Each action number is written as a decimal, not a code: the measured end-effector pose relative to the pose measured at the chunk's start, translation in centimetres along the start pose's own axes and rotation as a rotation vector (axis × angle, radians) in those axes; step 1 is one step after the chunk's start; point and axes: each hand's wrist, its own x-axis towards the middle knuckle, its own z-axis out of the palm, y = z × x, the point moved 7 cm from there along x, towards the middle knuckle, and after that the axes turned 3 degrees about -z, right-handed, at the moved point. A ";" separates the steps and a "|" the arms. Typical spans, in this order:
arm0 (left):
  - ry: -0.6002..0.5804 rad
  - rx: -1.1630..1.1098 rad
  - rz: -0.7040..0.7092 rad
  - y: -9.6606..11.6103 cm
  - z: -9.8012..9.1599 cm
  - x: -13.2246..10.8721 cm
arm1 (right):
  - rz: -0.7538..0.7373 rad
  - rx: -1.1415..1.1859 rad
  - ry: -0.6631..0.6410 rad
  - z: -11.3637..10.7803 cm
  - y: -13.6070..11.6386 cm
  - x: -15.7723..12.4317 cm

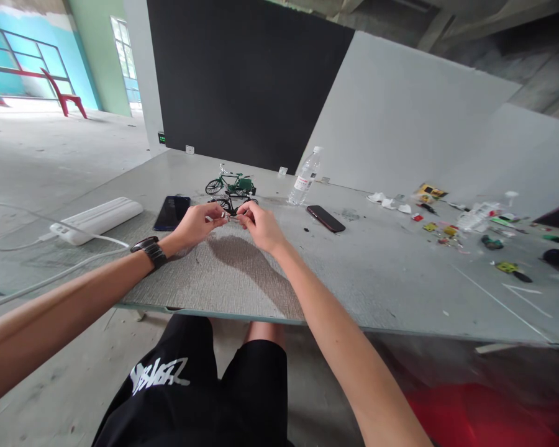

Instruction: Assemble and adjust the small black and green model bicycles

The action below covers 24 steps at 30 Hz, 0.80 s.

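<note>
Head view: left hand [194,225] and right hand [259,225] meeting fingertip to fingertip, pinched narrow on a small silvery part at the near side of the black model bicycle [233,204] standing mid-table, probably braced from both sides for steadiness; exact part too small to tell. Green model bicycle [230,184] parked just behind; 2 phones [172,212] [325,218], water bottle [305,177] and white power bank [97,218] pushed aside on the grey table [354,279], bare concrete room beyond.
</note>
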 end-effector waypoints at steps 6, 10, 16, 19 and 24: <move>0.010 -0.017 -0.010 0.0 -0.1 0.1 | -0.052 0.003 -0.010 0.5 0.1 0.1; 0.015 -0.040 -0.021 0.0 -0.3 0.1 | -0.113 -0.029 0.023 0.4 -0.1 0.2; 0.012 -0.029 -0.008 0.1 -0.3 0.1 | 0.003 0.012 -0.011 0.7 0.1 0.0; 0.002 -0.036 -0.013 0.2 -0.3 0.2 | -0.043 -0.002 0.009 0.8 -0.1 0.1; 0.015 -0.059 -0.026 0.0 -0.3 0.1 | -0.131 -0.036 0.103 0.3 0.0 0.3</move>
